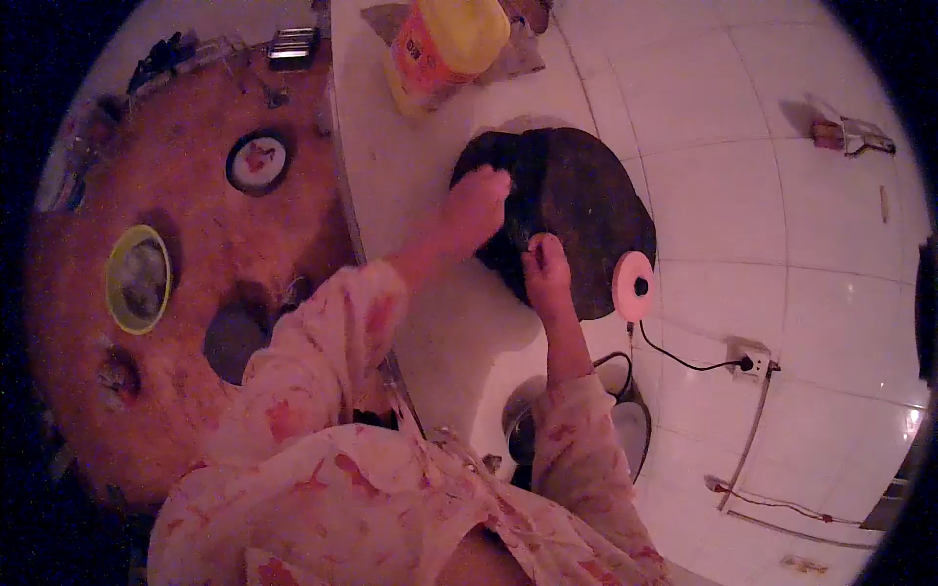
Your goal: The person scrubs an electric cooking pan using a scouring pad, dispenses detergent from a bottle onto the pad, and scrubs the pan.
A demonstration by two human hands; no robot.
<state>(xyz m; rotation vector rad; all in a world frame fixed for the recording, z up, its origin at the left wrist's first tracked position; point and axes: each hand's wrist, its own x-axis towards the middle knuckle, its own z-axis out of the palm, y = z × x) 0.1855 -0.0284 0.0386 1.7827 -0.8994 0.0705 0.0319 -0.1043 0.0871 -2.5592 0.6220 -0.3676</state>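
A large, dark, roundish object (586, 205) lies on the pale counter; its material is hard to make out. Over its left part is my left hand (481, 200), fingers curled in and slightly blurred, with whatever it holds hidden. My right hand (545, 262) is closed in a pinch over the dark object's lower middle, and the thing between its fingers is too small to name. A pink disc with a black centre (631, 286) sits at the dark object's right edge, with a black cable below it.
A yellow container with an orange label (454, 49) stands at the counter's far end. Below the right forearm is a dark pot (523, 430). A wall socket (750, 362) holds a black plug. On the reddish floor are a yellow-rimmed basin (167, 283) and a stool (234, 342).
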